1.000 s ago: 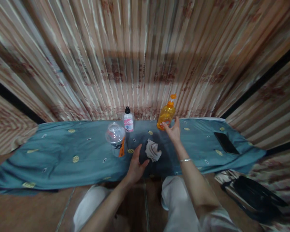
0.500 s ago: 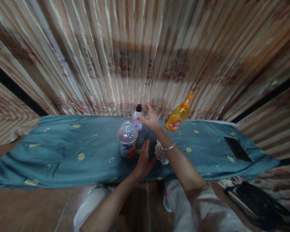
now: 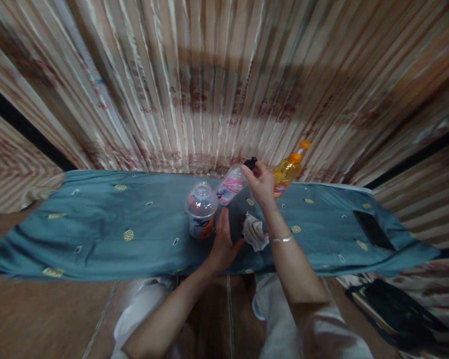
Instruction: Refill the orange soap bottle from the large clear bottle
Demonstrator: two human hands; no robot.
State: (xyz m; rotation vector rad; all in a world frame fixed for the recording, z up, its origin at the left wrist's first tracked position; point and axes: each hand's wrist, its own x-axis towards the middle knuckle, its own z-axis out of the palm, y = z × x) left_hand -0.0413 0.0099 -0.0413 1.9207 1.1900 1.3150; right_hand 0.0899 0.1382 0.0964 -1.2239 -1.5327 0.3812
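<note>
Near its black cap, my right hand (image 3: 261, 183) grips a clear bottle with a pink label (image 3: 232, 184), which tilts with its cap to the right. A clear plastic cup with a domed lid (image 3: 201, 209) stands just left of the bottle's base. My left hand (image 3: 224, 245) is open, thumb and fingers apart, close to the cup's right side and below the bottle. Between my forearms lies a crumpled white cloth or tissue (image 3: 255, 232). Behind my right hand stands an orange pump bottle (image 3: 288, 172), partly hidden by that hand.
A teal patterned cloth (image 3: 101, 224) covers the table. On its right side lies a dark phone (image 3: 373, 230). Striped curtains (image 3: 217, 89) hang right behind the table. A black bag (image 3: 400, 311) rests below at the right.
My right hand has taken hold of the pink-labelled bottle, which was upright and now leans right. My left hand stays open near the cup. The view has shifted slightly.
</note>
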